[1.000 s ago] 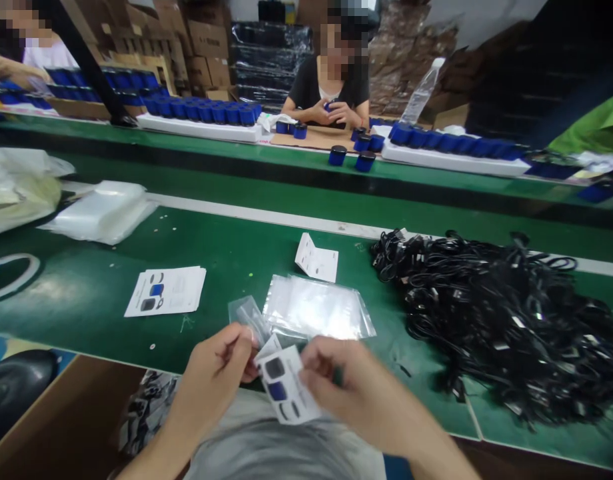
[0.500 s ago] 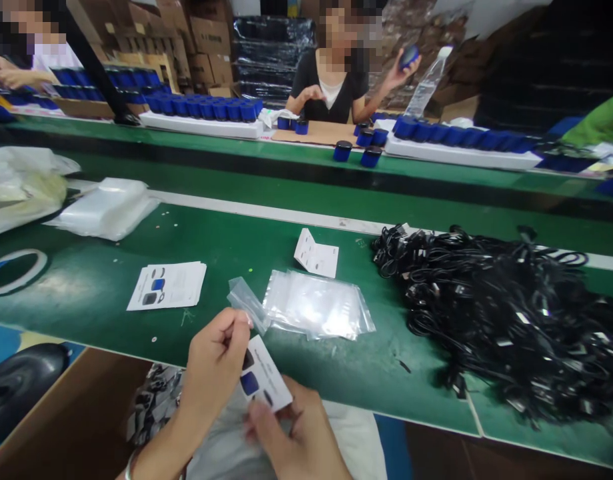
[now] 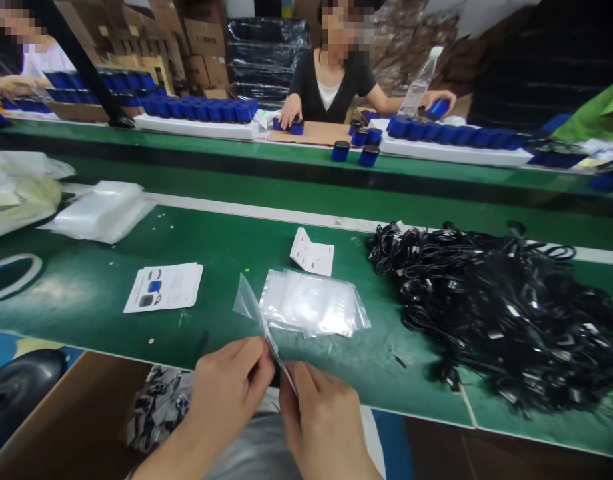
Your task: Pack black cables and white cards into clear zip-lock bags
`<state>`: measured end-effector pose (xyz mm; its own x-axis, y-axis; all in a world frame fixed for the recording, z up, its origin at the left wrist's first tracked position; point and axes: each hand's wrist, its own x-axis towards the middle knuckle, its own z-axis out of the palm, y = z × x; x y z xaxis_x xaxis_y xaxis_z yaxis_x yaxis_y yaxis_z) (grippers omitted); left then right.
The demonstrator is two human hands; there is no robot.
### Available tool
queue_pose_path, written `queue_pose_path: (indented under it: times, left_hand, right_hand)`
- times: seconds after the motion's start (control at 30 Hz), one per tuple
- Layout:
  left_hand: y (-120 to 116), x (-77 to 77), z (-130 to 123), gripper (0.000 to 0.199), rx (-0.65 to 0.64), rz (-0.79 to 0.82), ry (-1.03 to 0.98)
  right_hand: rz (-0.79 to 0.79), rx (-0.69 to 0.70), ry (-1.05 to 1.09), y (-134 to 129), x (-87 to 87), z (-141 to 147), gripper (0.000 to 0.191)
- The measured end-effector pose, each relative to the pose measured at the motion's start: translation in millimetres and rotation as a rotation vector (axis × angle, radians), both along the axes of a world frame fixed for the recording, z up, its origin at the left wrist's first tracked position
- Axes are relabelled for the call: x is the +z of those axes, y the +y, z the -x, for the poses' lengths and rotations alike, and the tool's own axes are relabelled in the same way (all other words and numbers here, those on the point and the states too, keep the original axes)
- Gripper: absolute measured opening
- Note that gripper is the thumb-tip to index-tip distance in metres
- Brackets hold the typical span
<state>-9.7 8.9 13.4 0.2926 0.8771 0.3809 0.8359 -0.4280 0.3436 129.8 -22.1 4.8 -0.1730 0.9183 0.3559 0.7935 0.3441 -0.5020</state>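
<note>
My left hand [image 3: 231,380] is closed, pinching a small clear plastic bag [image 3: 247,301] whose free end sticks up past my fingers. My right hand [image 3: 324,417] grips a printed leaflet [image 3: 287,379], now seen almost edge-on. Leaflet and bag meet between my two hands; how far one sits inside the other I cannot tell. Just beyond lies a pile of flat clear bags [image 3: 314,303], with a folded leaflet [image 3: 312,253] standing half open behind it. A stack of printed leaflets [image 3: 164,287] rests to the left.
A large heap of black cables [image 3: 496,320] covers the right side. Plastic packs [image 3: 101,210] and a tape roll [image 3: 11,277] lie left. Below the edge, a carton [image 3: 101,393] holds bagged items. Across the green bench, a co-worker [image 3: 331,80] handles blue round items [image 3: 201,109].
The leaflet has turned from face-up to edge-on and come up against the bag. My right hand has moved slightly right and rolled over. The co-worker's hands have lowered to the bench.
</note>
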Motion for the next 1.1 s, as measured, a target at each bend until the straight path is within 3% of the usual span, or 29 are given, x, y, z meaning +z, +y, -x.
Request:
queue_pose_path:
  times: [0.13,0.33,0.53,0.6,0.7,0.77,0.83,0.93,1.0,1.1]
  left_hand:
    - [-2.3,-4.6,4.5,0.025,-0.083,0.017,0.025]
    - [-6.6,-8.0,4.6,0.029,-0.133,-0.021,0.061]
    - [-11.5,-9.1,4.0,0.026,-0.213,0.043,0.037]
    - [-12.1,-7.2,7.6,0.023,-0.213,0.107,-0.016]
    - [-12.0,-4.6,10.9,0.018,-0.229,0.164,-0.109]
    - [-12.2,-3.7,10.0,0.017,-0.233,0.184,-0.171]
    - [-13.1,-3.3,7.1,0.018,-0.241,0.22,-0.237]
    - [-14.4,-3.9,2.4,0.02,-0.26,0.273,-0.314]
    - [-12.7,-5.8,1.2,0.02,-0.252,0.292,-0.321]
    - [-4.9,-10.6,2.6,0.019,-0.249,0.313,-0.271]
  right_hand:
    - [0.2,0.06,-0.055,1.0,7.3,-5.6,0.019]
    - [0.372,0.107,-0.138,3.3,17.1,-4.5,0.016]
    - [0.492,0.208,0.109,5.3,21.9,-16.8,0.017]
    - [0.496,0.204,0.23,9.7,23.4,-24.7,0.018]
    - [0.435,0.085,0.368,19.6,19.4,-30.5,0.021]
    - [0.416,0.116,0.444,25.8,11.7,-27.1,0.025]
    - [0.417,0.188,0.446,29.8,2.1,-17.6,0.019]
    - [0.426,0.11,0.347,31.3,-7.2,-0.9,0.014]
    - [0.43,0.042,0.302,30.5,-4.6,1.1,0.011]
    - [0.429,0.09,0.259,31.5,12.9,-24.2,0.004]
